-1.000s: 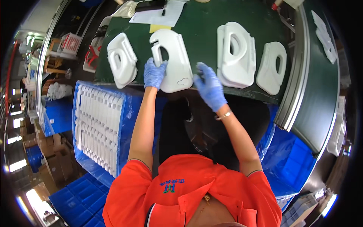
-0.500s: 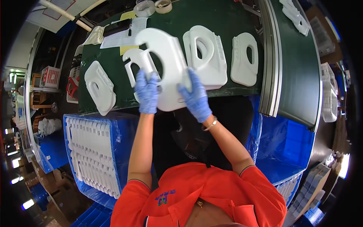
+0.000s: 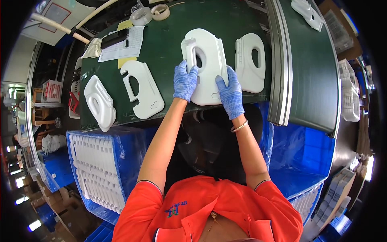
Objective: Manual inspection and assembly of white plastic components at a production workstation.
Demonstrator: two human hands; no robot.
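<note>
Moulded part (image 3: 207, 66) between two others

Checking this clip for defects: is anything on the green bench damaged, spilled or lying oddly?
Nothing stands out. Both gloved hands, left hand and right hand, grip a white moulded part at the bench edge. The other white parts lie flat and look whole. No spill shows.

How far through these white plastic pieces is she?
Hard to say exactly. A blue crate at her left already holds a stack of white parts. Both hands, left and right, grip one white housing. Three more lie untouched on the green belt.
</note>
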